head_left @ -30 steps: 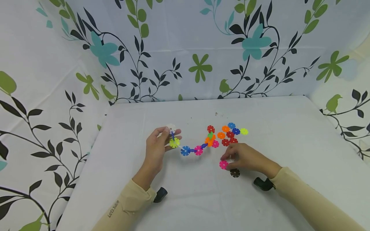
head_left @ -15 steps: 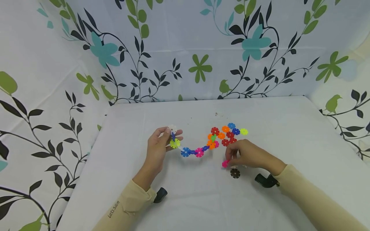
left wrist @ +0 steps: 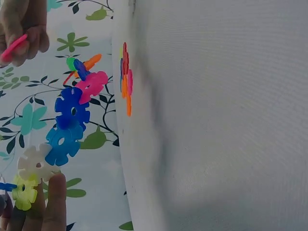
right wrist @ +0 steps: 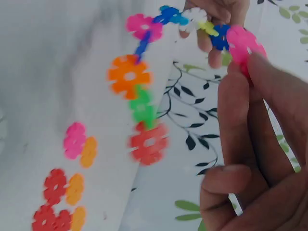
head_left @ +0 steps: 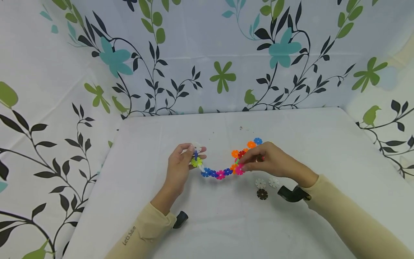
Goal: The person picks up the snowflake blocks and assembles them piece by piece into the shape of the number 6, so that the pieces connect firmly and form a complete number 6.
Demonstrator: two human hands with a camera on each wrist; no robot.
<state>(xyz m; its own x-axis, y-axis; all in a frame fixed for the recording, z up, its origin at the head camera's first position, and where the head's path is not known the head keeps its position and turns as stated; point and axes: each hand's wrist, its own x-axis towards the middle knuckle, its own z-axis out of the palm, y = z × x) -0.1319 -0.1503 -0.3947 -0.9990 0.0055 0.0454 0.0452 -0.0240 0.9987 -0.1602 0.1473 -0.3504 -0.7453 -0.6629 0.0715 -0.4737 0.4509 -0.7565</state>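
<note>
My left hand holds the white end of a chain of notched plastic snowflake discs, pinching it between thumb and fingers. Yellow, white, blue, pink, orange, green and red discs follow one another along the chain, which hangs in a curve above the table. A loose pink snowflake disc is pinched between thumb and fingertips of my right hand. In the right wrist view this disc is apart from the chain's red end. The right hand hides part of the loose discs behind it in the head view.
Two white discs and a brown disc lie on the white table near the right wrist. Farther back is a group of loose discs, among them an orange one and a blue one. Patterned cloth surrounds the table.
My right hand has lifted the pink disc and carried it up and left towards the chain. The white discs it was covering now show. The left hand has shifted slightly right.
</note>
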